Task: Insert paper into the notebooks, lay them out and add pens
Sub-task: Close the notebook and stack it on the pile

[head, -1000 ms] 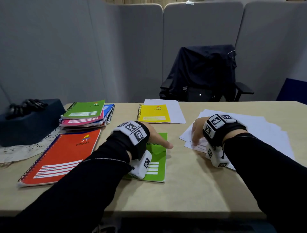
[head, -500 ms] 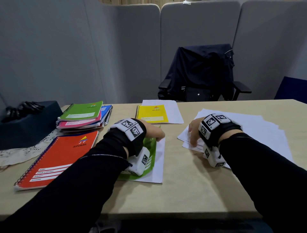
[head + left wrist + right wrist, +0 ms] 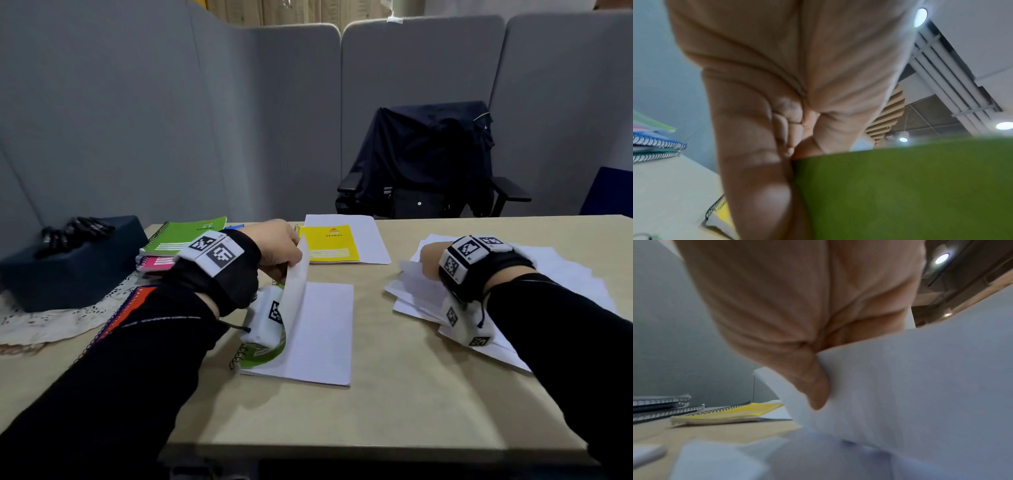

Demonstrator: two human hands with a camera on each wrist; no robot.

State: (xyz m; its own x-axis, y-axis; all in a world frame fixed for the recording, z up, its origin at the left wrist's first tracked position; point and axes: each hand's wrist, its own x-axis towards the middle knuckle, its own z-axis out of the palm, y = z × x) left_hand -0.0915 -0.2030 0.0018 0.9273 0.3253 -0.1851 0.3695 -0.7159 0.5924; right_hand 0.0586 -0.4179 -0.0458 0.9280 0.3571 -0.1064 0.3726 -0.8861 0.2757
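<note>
My left hand (image 3: 279, 245) pinching the raised cover of the green spiral-bound notebook (image 3: 265, 353) at mid-desk, blank page exposed, my right hand (image 3: 432, 257) gripping a white paper sheet (image 3: 910, 386) off the loose pile (image 3: 565, 270).

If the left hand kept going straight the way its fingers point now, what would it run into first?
Probably the yellow notebook: the left hand, pinching the green notebook's lifted cover, points away across the table toward it. Depth is unclear, so it might pass above it.
</note>
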